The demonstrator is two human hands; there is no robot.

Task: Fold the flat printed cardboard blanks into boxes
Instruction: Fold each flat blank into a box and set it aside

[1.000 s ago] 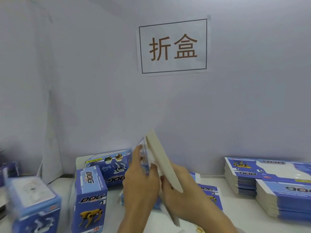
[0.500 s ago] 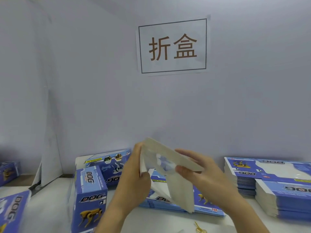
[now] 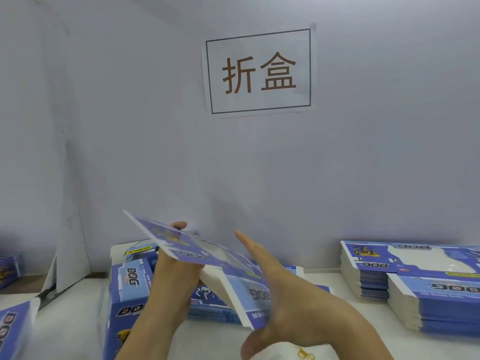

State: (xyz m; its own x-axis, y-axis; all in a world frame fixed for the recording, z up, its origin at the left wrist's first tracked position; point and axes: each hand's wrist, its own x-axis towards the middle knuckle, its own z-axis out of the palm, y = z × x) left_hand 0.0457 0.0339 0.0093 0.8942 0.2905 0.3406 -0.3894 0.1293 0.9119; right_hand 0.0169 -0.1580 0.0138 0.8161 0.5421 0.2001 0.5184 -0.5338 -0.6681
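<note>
One blank (image 3: 207,258) is in hand, held up over the table (image 3: 220,341) in front of the wall. It is partly opened, panels at angles, not yet a closed box. My read: early in forming this one, with the end flaps still to tuck.

Grip:
- Left hand (image 3: 176,271) grips the blank's left part from below; a fingertip shows over its far edge.
- Right hand (image 3: 285,302) holds straight fingers flat against the right panel, thumb low. That is pressing, not clenching.

Done so far, as far as visible:
- Upright box (image 3: 127,294) at left of centre — 1.
- Another box (image 3: 141,252) lying behind it — 1.
- Blurred box (image 3: 13,331) at bottom left — 1, looks folded, can't be sure.

Left to do:
- Two stacks (image 3: 415,284) of flat blanks at right, side by side and both thick — sheet count unreadable.
- Flat blanks (image 3: 213,307) on the table under the hands; number unclear.
- Blue printed items (image 3: 10,268) at far left; can't tell if flat or folded.

Also one sign (image 3: 259,71) on the wall, and yellow rubber bands (image 3: 305,354) near the right wrist, count unclear.

Judgement: most of the job remains.
</note>
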